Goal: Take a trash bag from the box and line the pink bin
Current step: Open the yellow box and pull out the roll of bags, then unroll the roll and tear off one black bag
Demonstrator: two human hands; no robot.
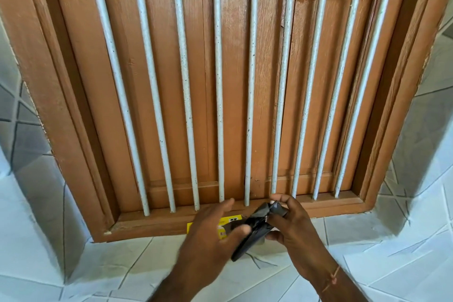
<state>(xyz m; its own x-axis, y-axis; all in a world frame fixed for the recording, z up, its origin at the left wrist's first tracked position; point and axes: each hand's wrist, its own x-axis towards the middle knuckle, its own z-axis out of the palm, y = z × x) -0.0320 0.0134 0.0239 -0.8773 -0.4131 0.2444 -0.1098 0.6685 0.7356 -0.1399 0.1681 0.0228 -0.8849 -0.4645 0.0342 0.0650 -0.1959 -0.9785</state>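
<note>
Closest to me, my two forearms come up from the bottom edge over a white tiled ledge (367,265), and there is a thin reddish thread round my right wrist. My right hand (291,225) has the folded black trash bag (255,228) pinched at its upper end between thumb and fingertips, with the lower fingers curled under it, so the bag hangs slanting down and to the left, its bottom corner just above the tiles. My left hand (210,233) sits just beside the bag with its fingers loosely spread and the thumb touching, or nearly touching, the bag's dark fold; it is blurred, so I cannot say whether it has any real hold. Behind my left hand, lying on the ledge against the sill, is the yellow box (208,224), mostly hidden; I can make out a small black mark and a pale patch on it, but no brand or words are readable. Farther back stands a brown wooden window frame (73,105) with closed shutters and a row of white bars (218,81) in front. The pink bin is nowhere in view. I judge the bag is out of the box and I am at the unfolding stage; next I would need both hands to find the open edge, shake the bag loose, then turn toward the bin and fit the mouth over its rim
</note>
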